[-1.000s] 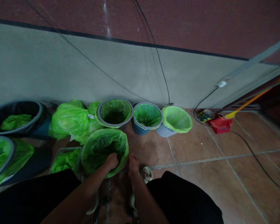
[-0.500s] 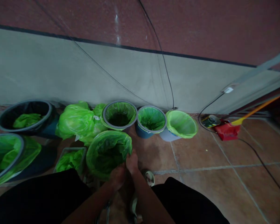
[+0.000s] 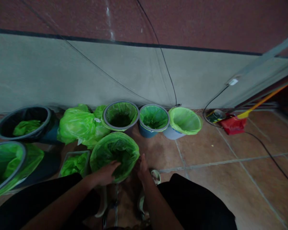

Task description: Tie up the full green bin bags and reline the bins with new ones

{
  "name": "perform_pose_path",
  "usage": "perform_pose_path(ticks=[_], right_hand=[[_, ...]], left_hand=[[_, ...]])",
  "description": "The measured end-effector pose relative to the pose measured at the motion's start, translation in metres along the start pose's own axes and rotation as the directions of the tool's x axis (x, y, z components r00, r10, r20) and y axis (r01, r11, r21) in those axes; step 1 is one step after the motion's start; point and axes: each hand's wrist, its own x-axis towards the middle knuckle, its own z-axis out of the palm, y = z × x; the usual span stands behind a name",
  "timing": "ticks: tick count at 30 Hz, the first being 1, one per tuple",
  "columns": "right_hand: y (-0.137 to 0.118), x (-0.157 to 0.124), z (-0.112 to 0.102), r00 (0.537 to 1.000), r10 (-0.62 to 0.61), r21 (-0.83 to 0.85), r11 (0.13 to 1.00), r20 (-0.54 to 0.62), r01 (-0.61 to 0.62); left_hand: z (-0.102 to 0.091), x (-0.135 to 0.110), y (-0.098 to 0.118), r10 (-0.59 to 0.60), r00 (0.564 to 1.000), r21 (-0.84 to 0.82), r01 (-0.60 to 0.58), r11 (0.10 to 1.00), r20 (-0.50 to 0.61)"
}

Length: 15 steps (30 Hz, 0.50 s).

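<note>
Low in the middle of the frame, the person crouches over a small bin lined with a green bag (image 3: 115,155), and both hands are at its near rim: the left hand (image 3: 105,174) lies flat over the folded-down edge of the liner, fingers spread rather than pinched, while the right hand (image 3: 142,166) presses against the bin's right side where the plastic wraps over. Whether the right fingers actually grip the film I cannot tell; the light is dim and the hand is partly turned away. The liner's mouth is stretched wide and turned over the rim, which looks like the reason for the hands sitting on opposite sides, holding the plastic taut. Behind it, along the foot of the grey wall (image 3: 62,76), three more lined buckets stand in a row, touching one another: a grey-rimmed one (image 3: 120,115), a blue one (image 3: 153,119) and a pale one (image 3: 184,123). A knotted, full green bag (image 3: 78,124) rests left of them, with larger dark bins (image 3: 24,123) at the left edge. At right centre, a red dustpan (image 3: 232,124) sits beside a yellow-handled broom (image 3: 261,103) and trailing black cables (image 3: 264,150) cross the tiled floor (image 3: 218,179). No lettering or brand is legible anywhere.
</note>
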Motion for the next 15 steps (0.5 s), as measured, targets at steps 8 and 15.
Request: perform_pose_path(ticks=[8, 15], right_hand=[[-0.006, 0.018, 0.002, 0.995, -0.1, 0.046, 0.994, 0.013, 0.1], [-0.001, 0.028, 0.002, 0.988, -0.151, 0.093, 0.985, 0.034, 0.147]], left_hand=[[0.021, 0.101, 0.051, -0.141, 0.97, -0.177, 0.106, 0.979, -0.2], [0.032, 0.113, 0.055, -0.188, 0.962, -0.186, 0.151, 0.971, -0.2]])
